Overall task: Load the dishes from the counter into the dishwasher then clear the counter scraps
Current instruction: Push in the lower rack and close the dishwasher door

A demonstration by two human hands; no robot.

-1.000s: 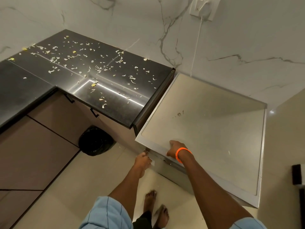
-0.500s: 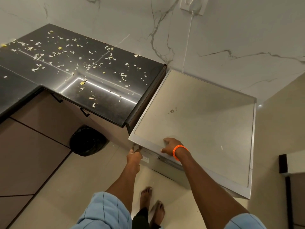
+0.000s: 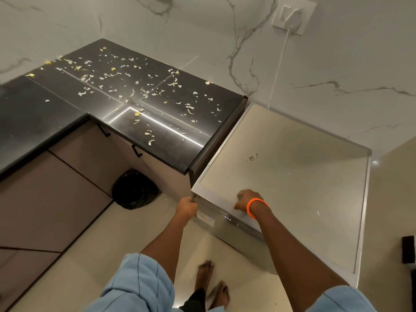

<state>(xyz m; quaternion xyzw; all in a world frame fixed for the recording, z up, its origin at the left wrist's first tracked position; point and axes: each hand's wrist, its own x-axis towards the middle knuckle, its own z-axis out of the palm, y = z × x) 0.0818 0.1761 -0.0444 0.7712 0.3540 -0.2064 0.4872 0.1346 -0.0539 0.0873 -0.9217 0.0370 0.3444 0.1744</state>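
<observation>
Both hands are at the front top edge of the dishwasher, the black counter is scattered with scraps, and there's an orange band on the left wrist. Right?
Not quite: the head view shows the orange band on the right wrist, by the right hand. The rest holds.

Scraps [image 3: 144,95] across counter [image 3: 180,140]

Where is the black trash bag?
In the head view, the black trash bag sits on the floor, lower middle, under the black counter overhang, left of the dishwasher.

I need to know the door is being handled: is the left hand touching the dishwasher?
Touching: the head view shows the left hand curled around the dishwasher front corner.
</observation>
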